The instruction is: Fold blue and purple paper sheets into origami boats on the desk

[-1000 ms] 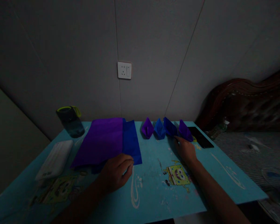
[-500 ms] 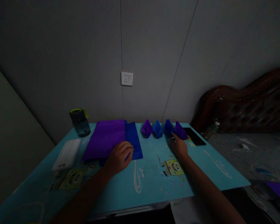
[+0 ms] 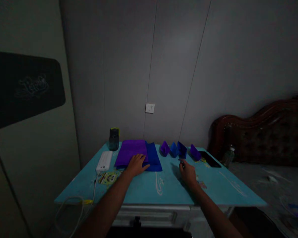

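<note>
My left hand point(image 3: 137, 165) lies with its fingers apart on the front right part of a purple sheet of paper point(image 3: 131, 148). Blue sheets point(image 3: 154, 158) stick out from under it on the right. My right hand point(image 3: 188, 172) hovers or rests over the table, fingers curled together around something small and dark that I cannot make out. Just behind it stand folded paper pieces in a row: a purple one point(image 3: 165, 149), a lighter blue one point(image 3: 174, 150), a dark blue one point(image 3: 182, 150) and, set apart to the right, another purple one point(image 3: 195, 153).
The light blue cartoon-print table point(image 3: 144, 195) backs onto a grey wall with a socket point(image 3: 149, 108). On the left are a dark water bottle point(image 3: 114, 139) and a white power bank point(image 3: 104, 161) with a cable. A black phone point(image 3: 210, 159) lies right; a clear bottle point(image 3: 228, 156) is beyond.
My right hand has drawn back from the dark blue folded piece, which now sits close beside the lighter blue one. My left hand's fingers have spread on the paper. The view has turned left and up.
</note>
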The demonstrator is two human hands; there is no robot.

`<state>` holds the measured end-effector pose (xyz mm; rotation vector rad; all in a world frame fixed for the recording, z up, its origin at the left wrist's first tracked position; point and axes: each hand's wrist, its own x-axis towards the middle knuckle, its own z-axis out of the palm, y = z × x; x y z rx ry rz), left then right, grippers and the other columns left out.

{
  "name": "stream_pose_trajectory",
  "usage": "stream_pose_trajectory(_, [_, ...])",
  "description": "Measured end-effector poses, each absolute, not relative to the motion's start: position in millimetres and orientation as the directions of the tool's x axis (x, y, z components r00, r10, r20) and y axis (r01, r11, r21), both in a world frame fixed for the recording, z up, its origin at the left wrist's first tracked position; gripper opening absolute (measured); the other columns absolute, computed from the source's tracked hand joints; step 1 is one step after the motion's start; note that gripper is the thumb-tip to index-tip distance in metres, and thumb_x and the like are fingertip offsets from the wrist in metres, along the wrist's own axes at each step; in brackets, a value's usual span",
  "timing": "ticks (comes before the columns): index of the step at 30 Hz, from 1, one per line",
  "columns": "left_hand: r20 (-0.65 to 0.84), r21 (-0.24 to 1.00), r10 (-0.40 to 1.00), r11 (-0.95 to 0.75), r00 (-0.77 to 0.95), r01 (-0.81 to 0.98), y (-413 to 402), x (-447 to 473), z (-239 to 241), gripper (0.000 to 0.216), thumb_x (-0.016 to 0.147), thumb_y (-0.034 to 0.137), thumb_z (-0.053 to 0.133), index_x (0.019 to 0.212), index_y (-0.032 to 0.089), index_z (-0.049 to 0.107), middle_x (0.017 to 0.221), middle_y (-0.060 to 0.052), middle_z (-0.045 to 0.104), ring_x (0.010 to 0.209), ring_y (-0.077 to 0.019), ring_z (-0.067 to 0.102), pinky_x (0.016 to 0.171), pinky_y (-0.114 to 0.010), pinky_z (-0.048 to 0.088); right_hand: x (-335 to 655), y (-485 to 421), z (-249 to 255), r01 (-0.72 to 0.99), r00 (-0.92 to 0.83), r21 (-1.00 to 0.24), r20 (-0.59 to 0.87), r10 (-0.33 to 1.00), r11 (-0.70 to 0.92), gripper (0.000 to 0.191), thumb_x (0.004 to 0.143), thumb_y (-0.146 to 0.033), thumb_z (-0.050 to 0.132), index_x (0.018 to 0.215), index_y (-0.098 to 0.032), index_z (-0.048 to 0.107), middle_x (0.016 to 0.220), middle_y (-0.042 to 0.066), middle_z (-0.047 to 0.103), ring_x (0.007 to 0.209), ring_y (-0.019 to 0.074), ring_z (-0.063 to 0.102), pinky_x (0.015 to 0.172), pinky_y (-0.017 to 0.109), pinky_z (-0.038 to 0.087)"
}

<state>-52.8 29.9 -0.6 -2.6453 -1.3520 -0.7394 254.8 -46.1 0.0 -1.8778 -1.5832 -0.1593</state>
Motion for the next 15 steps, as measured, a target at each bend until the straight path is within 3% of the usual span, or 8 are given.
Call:
stream_pose_trajectory(4, [0.437, 0.202, 0.771, -0.585, 0.463, 0.785, 43, -50, -12, 0.050, 0.090, 0.049, 0.048, 0.123, 0.014, 0.059, 0.125, -0.015, 0.059, 0.116, -0.0284, 0.053, 0.100, -0.041, 0.039, 199, -8, -3, 0.869, 0.063, -0.464, 0.446, 0.893, 0.170, 0.038, 0.089, -0.028, 0.040, 0.115, -0.019, 0.067, 0.105, 0.009, 0.073, 0.089, 0.0220, 0.069, 0.081, 0.029, 0.046])
stream_pose_trajectory(10, [0.366, 0.186, 0.772, -0.607, 0.519, 0.773, 37, -47, -11, 0.040, 0.090, 0.043, 0.049, 0.112, 0.013, 0.065, 0.113, -0.016, 0.064, 0.110, -0.0301, 0.056, 0.095, -0.040, 0.042, 141, 30, -13, 0.797, 0.009, -0.534, 0.481, 0.877, 0.284, 0.039, 0.093, -0.033, 0.039, 0.113, -0.017, 0.068, 0.110, 0.012, 0.071, 0.103, 0.0220, 0.065, 0.092, 0.029, 0.042])
stream_pose_trajectory(12, [0.329, 0.183, 0.795, -0.583, 0.509, 0.792, 29, -43, -7, 0.035, 0.091, 0.038, 0.048, 0.104, 0.012, 0.068, 0.106, -0.017, 0.066, 0.105, -0.0309, 0.059, 0.090, -0.040, 0.044, 143, 27, -19, 0.781, -0.038, -0.524, 0.504, 0.863, 0.340, 0.039, 0.093, -0.038, 0.041, 0.107, -0.016, 0.070, 0.106, 0.012, 0.072, 0.099, 0.0223, 0.065, 0.090, 0.029, 0.042])
stream_pose_trajectory(15, [0.314, 0.270, 0.811, -0.575, 0.493, 0.773, 20, -37, -2, 0.034, 0.093, 0.036, 0.045, 0.098, 0.014, 0.070, 0.102, -0.017, 0.068, 0.102, -0.0295, 0.061, 0.090, -0.040, 0.043, 153, 22, -26, 0.739, -0.034, -0.579, 0.479, 0.877, 0.344, 0.051, 0.095, -0.049, 0.036, 0.080, -0.015, 0.071, 0.080, 0.011, 0.072, 0.074, 0.0203, 0.063, 0.072, 0.028, 0.043])
